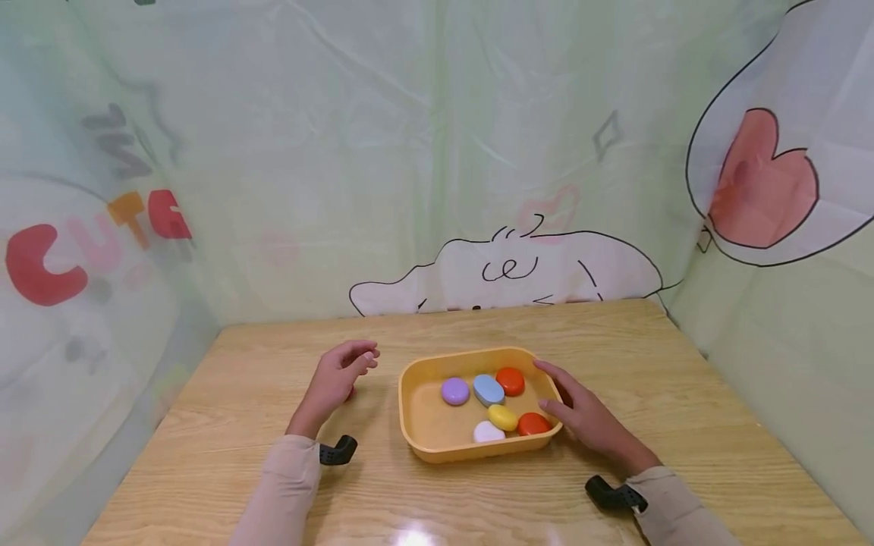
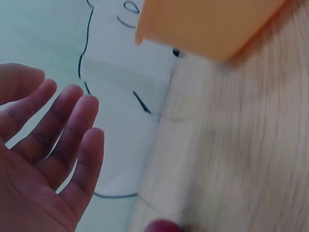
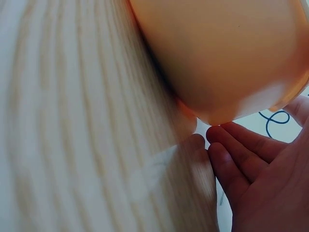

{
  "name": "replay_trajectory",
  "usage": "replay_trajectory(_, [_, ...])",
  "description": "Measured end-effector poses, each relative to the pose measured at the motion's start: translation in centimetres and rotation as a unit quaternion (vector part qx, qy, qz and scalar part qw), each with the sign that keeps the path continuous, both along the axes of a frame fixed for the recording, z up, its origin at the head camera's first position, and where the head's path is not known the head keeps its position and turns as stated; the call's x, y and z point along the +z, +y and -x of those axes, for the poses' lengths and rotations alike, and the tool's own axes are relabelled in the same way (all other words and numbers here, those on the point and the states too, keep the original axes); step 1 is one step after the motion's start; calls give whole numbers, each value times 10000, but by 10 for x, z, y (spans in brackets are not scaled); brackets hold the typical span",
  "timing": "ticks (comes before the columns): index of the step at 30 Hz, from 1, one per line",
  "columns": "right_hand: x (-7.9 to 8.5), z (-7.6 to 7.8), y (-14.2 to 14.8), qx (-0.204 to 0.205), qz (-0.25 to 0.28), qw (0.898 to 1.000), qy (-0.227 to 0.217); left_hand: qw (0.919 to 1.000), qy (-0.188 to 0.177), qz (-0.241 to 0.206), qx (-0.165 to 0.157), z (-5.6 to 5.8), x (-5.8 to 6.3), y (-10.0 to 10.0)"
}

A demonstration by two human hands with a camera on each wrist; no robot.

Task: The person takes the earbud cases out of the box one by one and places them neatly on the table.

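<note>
right of centre | right hand [image 1: 590,421] at orange plastic tray [image 1: 433,421], clamping unclear | left hand [image 1: 337,373] relaxed, empty | tray probably light, stiff; hold by end walls

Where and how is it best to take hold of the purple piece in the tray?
Pinch the purple piece by its near and far edges, probably with the left hand, coming down from its left. It looks domed, so the edge should hold best; the blue piece lies close on its right, while to its left the tray is bare.
</note>
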State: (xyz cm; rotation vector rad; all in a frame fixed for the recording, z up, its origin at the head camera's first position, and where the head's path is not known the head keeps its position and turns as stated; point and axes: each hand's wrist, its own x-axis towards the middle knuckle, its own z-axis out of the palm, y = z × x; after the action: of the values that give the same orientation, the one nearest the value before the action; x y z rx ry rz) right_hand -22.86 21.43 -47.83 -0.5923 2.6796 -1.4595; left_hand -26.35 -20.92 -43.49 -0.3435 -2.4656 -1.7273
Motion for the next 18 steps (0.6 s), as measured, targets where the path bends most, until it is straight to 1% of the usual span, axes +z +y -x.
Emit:
replay_trajectory(5, [-1,-1,-1,-29,60,10000,1,9986,-49,-46,-530,4,9,19])
replay_trajectory(9, [-2,-2,-1,-41,75,10000,-6,9968,-201,-37,-779,4,17,32])
replay_trajectory(14, [-1,-2,0,-30,49,10000,-17,9922,-499,-22,-1140,4,25,49])
replay_trajectory(18, [-2,-2,0,-39,35,10000,-43,9855,-796,3,-1499,6,28,63])
